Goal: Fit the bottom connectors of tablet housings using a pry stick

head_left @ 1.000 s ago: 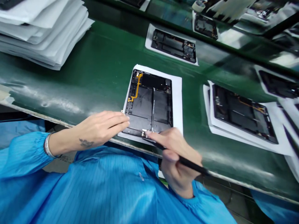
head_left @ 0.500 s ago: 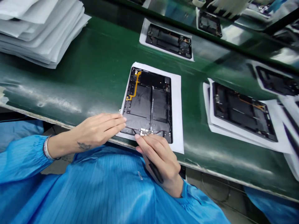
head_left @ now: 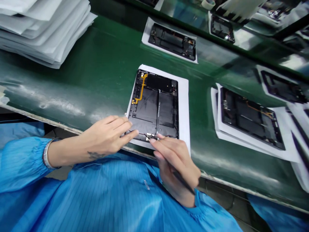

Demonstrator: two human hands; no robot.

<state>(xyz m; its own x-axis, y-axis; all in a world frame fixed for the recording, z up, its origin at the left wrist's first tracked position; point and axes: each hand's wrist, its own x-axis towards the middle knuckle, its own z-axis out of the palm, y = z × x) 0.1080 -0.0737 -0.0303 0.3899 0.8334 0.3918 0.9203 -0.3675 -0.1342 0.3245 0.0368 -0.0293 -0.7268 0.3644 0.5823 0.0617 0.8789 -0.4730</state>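
Note:
An opened tablet (head_left: 146, 109) with its black inside facing up lies on a white sheet (head_left: 183, 112) in front of me. An orange-yellow flex cable (head_left: 142, 90) runs along its left side. My left hand (head_left: 109, 133) rests with fingers stretched over the tablet's near left corner. Pinched in my right hand (head_left: 177, 159) are black tweezers (head_left: 184, 182), whose rear end shows below the palm. Their tips are at a small circuit board (head_left: 150, 136) by the tablet's near edge, partly hidden by my fingers.
A tall stack of white sheets (head_left: 45, 35) stands at the left of the green table (head_left: 108, 77). Another opened tablet (head_left: 172, 42) lies behind mine. To the right, a further tablet (head_left: 251, 117) sits on white sheets, with one more (head_left: 282, 87) beyond it.
My right hand has shifted right and turned, with the tweezers now lying at a lower slant. The left thumb has moved out from the fingers, toward the circuit board.

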